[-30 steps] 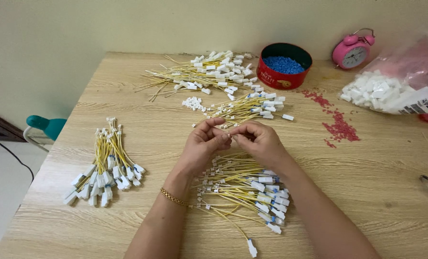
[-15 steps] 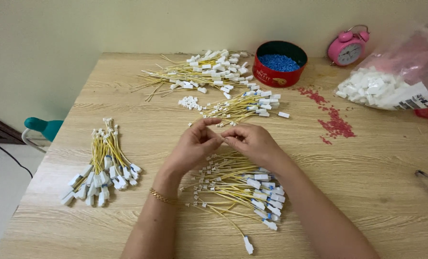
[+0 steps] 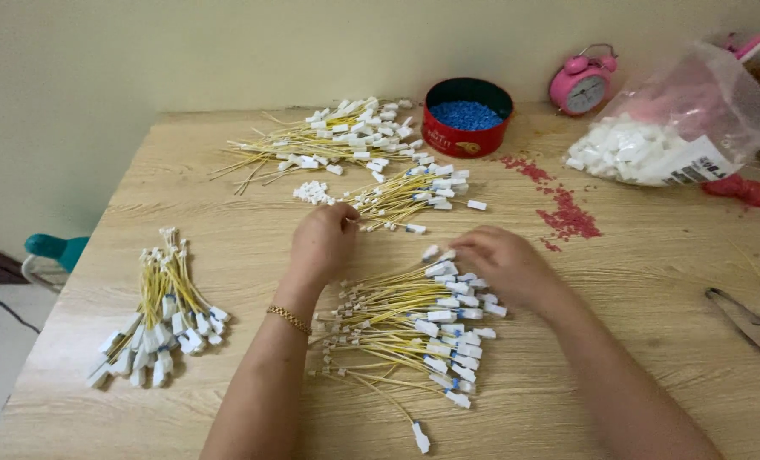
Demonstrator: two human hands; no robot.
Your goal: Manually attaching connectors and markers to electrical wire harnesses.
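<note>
Near pile [image 3: 414, 319]: done, my right hand [image 3: 503, 268] resting open. Far pile [image 3: 405, 194]: pending, my left hand [image 3: 325, 243] pinching one wire.

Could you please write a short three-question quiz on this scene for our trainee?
1. True or false: the round red tin holds blue pellets.
2. Which hand reaches the far pile of yellow wires with white connectors? A) left hand B) right hand
3. Fill in: the pink alarm clock stands to the ____ of the tin in the picture.

Key: 1 true; 2 A, while the right hand rests on the near wire pile; 3 right.
</note>
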